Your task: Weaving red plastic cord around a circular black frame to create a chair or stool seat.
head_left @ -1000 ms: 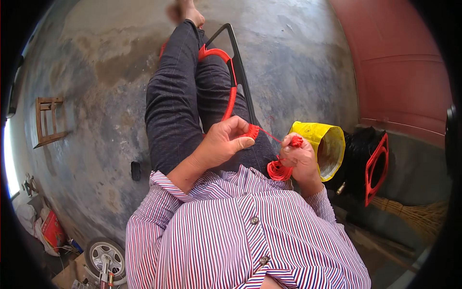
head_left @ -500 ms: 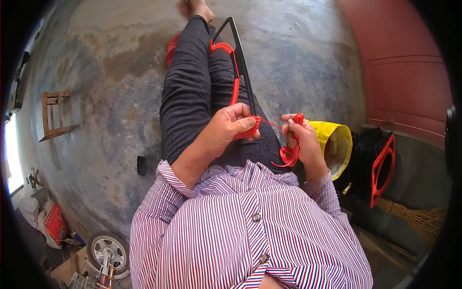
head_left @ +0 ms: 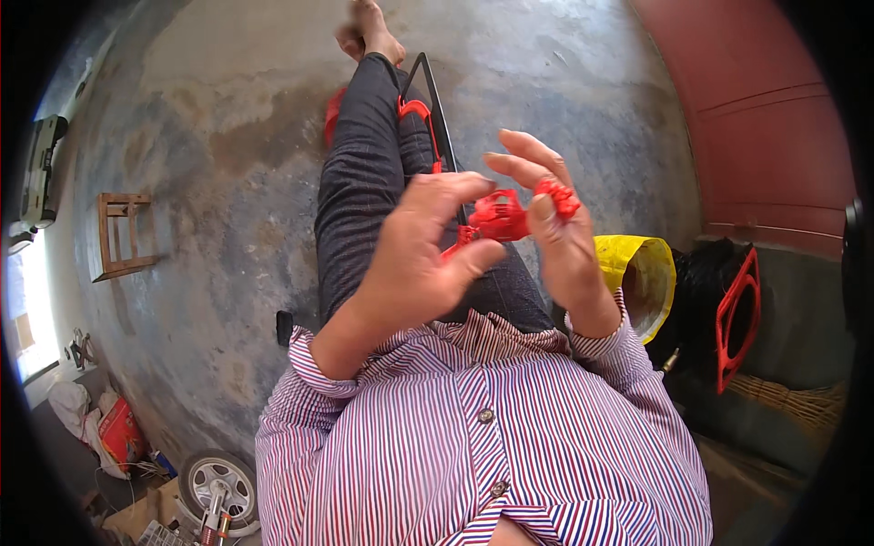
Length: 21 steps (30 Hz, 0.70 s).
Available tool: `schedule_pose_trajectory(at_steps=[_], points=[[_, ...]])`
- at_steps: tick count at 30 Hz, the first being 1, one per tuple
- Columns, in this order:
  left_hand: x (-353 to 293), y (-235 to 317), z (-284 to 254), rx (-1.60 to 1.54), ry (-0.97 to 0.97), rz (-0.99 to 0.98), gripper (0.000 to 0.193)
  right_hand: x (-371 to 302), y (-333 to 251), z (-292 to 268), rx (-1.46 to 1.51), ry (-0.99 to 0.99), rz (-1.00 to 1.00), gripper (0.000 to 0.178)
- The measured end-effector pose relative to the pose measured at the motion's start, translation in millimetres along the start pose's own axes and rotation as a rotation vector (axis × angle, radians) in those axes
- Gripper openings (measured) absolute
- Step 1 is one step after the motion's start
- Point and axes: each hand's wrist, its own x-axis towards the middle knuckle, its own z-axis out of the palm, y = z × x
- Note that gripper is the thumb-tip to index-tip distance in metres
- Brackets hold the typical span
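Observation:
My left hand (head_left: 419, 259) and my right hand (head_left: 546, 232) are raised close to the camera above my lap. Between them is a bundle of red cord (head_left: 496, 217). The right hand's fingers hold a knotted lump of red cord (head_left: 557, 196), and the left thumb and fingers pinch the cord's other side. A strand of red cord runs down to a black metal frame (head_left: 435, 100) partly wound with it, lying along my outstretched legs in dark trousers (head_left: 364, 182). My bare feet (head_left: 364, 27) rest on the concrete floor.
A yellow bag (head_left: 642, 273) and a black bag (head_left: 701, 291) sit at my right, with a red-wound frame (head_left: 737, 318) and a straw broom (head_left: 801, 400). A small wooden frame (head_left: 118, 232) lies left. A wheel (head_left: 214, 478) and clutter are at lower left. A red wall (head_left: 765, 118) is right.
Both hands have lifted from my lap toward the camera, bringing the red cord up with them. The view has tilted slightly.

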Motion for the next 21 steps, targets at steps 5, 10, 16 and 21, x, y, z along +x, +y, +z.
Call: schedule_pose_trajectory(at_steps=[5,10,16,21], points=[[2,13,6,-0.426,-0.044,-0.178,0.031,1,4,17,0.410,-0.239,-0.012,0.056],[12,32,-29,-1.051,0.175,-0.161,0.029,-19,10,7,0.667,-0.441,0.448,0.048],[-3,-8,-49,-0.626,0.409,-0.108,0.021,-7,21,-23,0.716,-0.228,0.316,0.033],[-19,-38,-38,0.562,0.127,0.150,0.020,9,38,-23,0.127,-0.016,0.376,0.017]])
